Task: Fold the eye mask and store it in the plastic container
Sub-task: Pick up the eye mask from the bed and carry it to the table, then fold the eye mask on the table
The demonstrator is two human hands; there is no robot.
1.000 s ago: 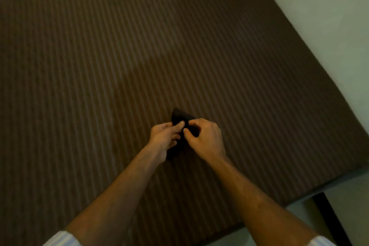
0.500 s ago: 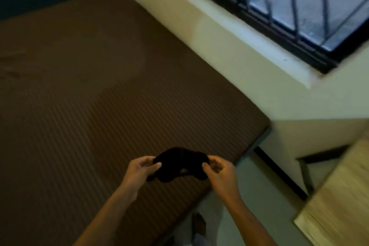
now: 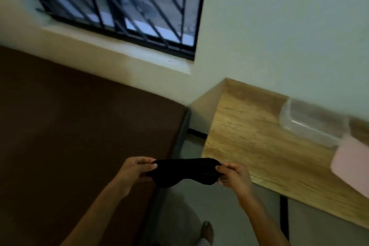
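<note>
Black fabric eye mask [image 3: 184, 171] stretched flat between both hands, left hand [image 3: 134, 170] pinching its left end, right hand [image 3: 234, 175] pinching its right end, clear plastic container [image 3: 311, 124] on wooden table [image 3: 249, 136] well right of the grip

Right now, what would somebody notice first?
First, the black eye mask stretched flat between the left hand and right hand, low in the middle. Then the clear plastic container on the wooden table at right, and the barred window up top.
</note>
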